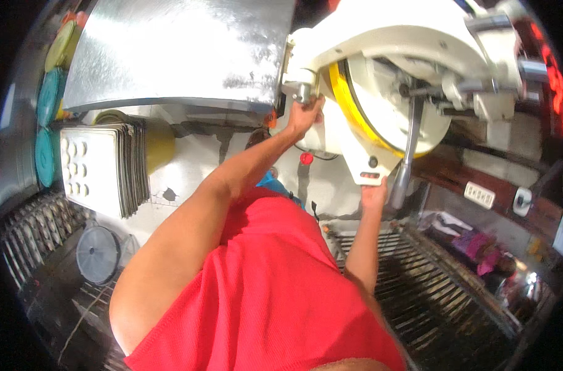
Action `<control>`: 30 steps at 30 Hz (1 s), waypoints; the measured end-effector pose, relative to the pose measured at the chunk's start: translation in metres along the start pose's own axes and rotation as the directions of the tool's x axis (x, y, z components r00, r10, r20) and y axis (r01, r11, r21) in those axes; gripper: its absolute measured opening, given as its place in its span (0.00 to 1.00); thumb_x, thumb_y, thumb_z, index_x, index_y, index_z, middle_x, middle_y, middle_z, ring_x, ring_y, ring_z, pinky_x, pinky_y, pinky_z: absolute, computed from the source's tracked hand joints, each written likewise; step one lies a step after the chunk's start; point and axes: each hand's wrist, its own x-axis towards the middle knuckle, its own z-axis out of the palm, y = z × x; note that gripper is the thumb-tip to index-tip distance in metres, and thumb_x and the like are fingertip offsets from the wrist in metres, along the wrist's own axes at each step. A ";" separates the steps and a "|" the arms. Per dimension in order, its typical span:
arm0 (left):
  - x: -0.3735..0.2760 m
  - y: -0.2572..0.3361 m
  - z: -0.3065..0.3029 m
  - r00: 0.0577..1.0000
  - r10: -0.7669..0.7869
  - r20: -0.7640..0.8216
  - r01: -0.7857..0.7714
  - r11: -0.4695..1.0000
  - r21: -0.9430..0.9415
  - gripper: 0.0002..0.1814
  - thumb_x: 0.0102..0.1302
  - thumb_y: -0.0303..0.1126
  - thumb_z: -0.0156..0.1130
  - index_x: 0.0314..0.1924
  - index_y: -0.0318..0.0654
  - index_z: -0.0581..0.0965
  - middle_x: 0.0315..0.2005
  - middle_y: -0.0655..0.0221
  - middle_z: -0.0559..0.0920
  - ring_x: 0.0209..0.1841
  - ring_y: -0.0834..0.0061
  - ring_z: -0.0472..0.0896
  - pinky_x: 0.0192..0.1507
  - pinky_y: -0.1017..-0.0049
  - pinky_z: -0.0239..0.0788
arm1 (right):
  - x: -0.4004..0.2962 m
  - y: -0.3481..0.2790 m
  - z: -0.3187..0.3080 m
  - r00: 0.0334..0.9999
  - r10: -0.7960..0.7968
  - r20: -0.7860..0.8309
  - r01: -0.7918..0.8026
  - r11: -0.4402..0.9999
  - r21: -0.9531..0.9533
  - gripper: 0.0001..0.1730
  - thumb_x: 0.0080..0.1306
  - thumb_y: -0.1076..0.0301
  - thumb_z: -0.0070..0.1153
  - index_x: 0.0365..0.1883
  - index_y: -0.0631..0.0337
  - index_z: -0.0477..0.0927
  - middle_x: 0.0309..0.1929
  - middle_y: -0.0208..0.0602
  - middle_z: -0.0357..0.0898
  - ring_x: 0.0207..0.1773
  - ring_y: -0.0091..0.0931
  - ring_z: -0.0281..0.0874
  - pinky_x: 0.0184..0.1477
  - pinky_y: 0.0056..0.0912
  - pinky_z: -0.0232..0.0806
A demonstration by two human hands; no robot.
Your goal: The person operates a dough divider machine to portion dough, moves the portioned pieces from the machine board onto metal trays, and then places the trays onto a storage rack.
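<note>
A large white machine [379,39], apparently a dough divider, stands ahead of me at the right. A yellow ring [349,109] runs around its round white part. My left hand [304,118] is curled at the metal knob [303,92] under the machine's left joint; the fingertips are partly hidden. My right hand [375,194] grips the slotted handle plate [366,172] from below, and its fingers show through the slot. Close to the right of that hand hangs a long metal lever [409,157].
A steel tabletop [179,51] lies left of the machine. Baking trays [98,167] are stacked at the left, the outermost bearing several round white pieces. Slatted racks [416,278] stand at lower right. A person [483,250] in pink is farther right. A clear lidded container [97,254] is at lower left.
</note>
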 end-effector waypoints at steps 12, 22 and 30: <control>-0.001 0.013 -0.009 0.997 0.002 0.073 -0.019 0.972 0.236 0.18 0.70 0.44 0.70 0.37 0.33 0.84 0.23 0.63 0.84 0.25 0.72 0.83 0.32 0.69 0.75 | -0.003 -0.011 -0.021 0.997 0.061 0.048 -0.051 0.980 -0.191 0.19 0.82 0.48 0.44 0.41 0.54 0.72 0.36 0.32 0.75 0.41 0.33 0.75 0.51 0.42 0.74; 0.002 0.013 -0.014 0.992 0.014 0.124 -0.055 0.940 0.337 0.15 0.72 0.41 0.67 0.40 0.33 0.85 0.23 0.65 0.85 0.25 0.76 0.83 0.30 0.70 0.75 | -0.007 -0.010 -0.004 1.000 -0.009 0.022 0.014 0.970 -0.241 0.25 0.83 0.45 0.40 0.42 0.59 0.73 0.38 0.41 0.77 0.42 0.38 0.77 0.53 0.52 0.72; 0.000 -0.005 -0.027 0.977 0.044 0.210 -0.133 0.891 0.435 0.17 0.72 0.40 0.68 0.49 0.32 0.83 0.34 0.64 0.86 0.37 0.79 0.82 0.41 0.70 0.76 | 0.001 -0.007 -0.039 0.997 -0.016 0.070 0.037 0.946 -0.321 0.29 0.79 0.39 0.47 0.58 0.56 0.74 0.41 0.37 0.80 0.45 0.35 0.82 0.45 0.47 0.76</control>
